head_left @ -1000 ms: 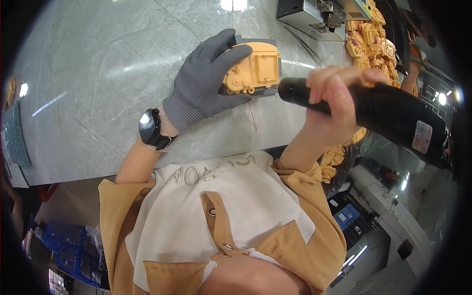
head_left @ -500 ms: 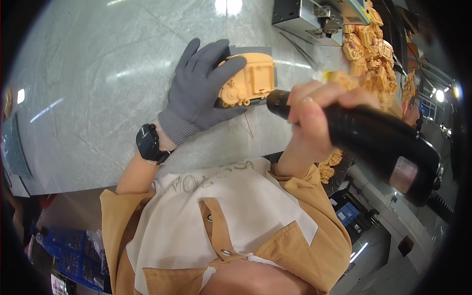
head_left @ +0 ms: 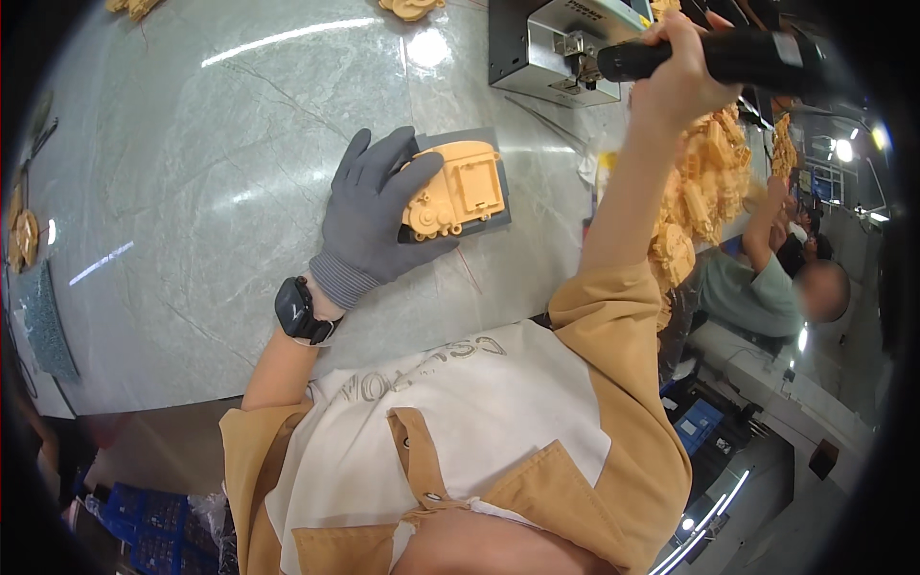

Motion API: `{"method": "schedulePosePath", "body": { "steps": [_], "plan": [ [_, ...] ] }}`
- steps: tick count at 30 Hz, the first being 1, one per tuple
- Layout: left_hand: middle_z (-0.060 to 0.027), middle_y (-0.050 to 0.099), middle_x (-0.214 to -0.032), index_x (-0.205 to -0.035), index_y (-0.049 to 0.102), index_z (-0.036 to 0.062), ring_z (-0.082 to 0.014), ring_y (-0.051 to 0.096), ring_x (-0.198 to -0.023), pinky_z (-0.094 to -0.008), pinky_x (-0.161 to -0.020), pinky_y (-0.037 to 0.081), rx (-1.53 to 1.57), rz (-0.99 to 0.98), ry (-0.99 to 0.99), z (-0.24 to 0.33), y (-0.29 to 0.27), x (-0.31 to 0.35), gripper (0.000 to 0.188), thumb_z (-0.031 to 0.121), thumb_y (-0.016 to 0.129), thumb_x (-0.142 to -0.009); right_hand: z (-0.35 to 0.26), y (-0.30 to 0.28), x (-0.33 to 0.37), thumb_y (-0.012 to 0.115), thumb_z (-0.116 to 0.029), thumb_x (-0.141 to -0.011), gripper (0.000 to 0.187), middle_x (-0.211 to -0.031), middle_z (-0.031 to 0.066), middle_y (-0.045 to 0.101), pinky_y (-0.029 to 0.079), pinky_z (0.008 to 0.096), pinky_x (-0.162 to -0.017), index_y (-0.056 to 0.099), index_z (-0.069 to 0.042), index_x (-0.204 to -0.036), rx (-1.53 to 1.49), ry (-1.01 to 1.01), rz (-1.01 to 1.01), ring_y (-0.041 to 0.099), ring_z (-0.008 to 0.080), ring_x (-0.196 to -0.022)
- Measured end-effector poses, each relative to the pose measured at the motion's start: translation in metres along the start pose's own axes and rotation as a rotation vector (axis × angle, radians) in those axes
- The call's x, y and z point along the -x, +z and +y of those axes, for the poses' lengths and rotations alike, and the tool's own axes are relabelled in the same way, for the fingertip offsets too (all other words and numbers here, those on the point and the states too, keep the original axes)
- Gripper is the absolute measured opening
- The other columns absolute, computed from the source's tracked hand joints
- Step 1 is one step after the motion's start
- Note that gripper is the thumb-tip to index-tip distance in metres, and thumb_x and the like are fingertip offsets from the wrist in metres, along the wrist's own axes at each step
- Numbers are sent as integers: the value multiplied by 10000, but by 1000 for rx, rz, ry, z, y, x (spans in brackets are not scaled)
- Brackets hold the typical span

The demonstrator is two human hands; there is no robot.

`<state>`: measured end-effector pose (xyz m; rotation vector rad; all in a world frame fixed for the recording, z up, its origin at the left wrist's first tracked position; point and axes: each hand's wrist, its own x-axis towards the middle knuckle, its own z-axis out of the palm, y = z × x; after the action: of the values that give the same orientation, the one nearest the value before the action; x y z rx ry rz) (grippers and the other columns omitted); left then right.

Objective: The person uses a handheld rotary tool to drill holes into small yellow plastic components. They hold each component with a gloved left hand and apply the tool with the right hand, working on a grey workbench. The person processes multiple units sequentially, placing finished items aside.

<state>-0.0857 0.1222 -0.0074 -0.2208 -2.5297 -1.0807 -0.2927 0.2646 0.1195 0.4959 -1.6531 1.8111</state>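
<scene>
My left hand (head_left: 369, 211), in a grey glove, grips the left side of an orange plastic housing (head_left: 470, 187). The housing lies on a dark grey pad (head_left: 496, 144) on the table, its screw posts and square recess facing up. My bare right hand (head_left: 685, 77) is wrapped round a black electric screwdriver (head_left: 738, 57), raised at the far right. Its front end points left, close to the front of a metal box-shaped screw feeder (head_left: 551, 57); whether the bit touches the feeder I cannot tell.
A heap of orange plastic parts (head_left: 709, 182) lies along the right side, beyond my right forearm. Another orange part (head_left: 412, 8) sits at the far edge of view. A thin dark rod (head_left: 546, 120) lies before the feeder. At right, another person (head_left: 757, 287) reaches toward the parts.
My right hand has carried the screwdriver from beside the housing up and away to the feeder. My left hand keeps its hold on the housing; the view has shifted.
</scene>
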Motion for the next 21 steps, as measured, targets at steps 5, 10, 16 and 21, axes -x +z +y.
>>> {"method": "schedulePosePath", "body": {
  "steps": [5, 10, 16, 21],
  "plan": [
    [-202, 443, -1245, -1229, 451, 105, -372, 457, -1115, -507, -1020, 289, 12, 5, 6, 1, -4, 6, 800, 372, 798, -560, 3, -19, 2, 557, 95, -683, 367, -607, 92, 519, 426, 294, -480, 460, 9, -1026, 129, 74, -286, 491, 168, -463],
    [-177, 432, -1258, -1240, 440, 113, -369, 439, -1123, -498, -1019, 298, 48, 8, -8, -7, -3, 10, 822, 362, 804, -547, -68, -29, 91, 603, 44, -686, 403, -599, 50, 503, 441, 315, -482, 408, -44, -1026, -400, 293, -417, 480, 163, -450],
    [-151, 430, -1262, -1268, 421, 134, -329, 433, -1150, -478, -1027, 303, 57, 2, -14, -3, -2, 9, 833, 317, 806, -552, -104, -25, 129, 476, 8, -721, 462, -595, 53, 439, 401, 345, -521, 382, -63, -1168, -375, 267, -603, 433, 176, -458],
    [-145, 433, -1261, -1272, 418, 138, -313, 432, -1159, -474, -1033, 302, 54, 13, -22, -5, -3, 12, 837, 308, 801, -547, -101, -23, 136, 480, 11, -718, 479, -602, 67, 442, 399, 348, -520, 367, -60, -1178, -433, 283, -645, 441, 181, -469]
  ]
}}
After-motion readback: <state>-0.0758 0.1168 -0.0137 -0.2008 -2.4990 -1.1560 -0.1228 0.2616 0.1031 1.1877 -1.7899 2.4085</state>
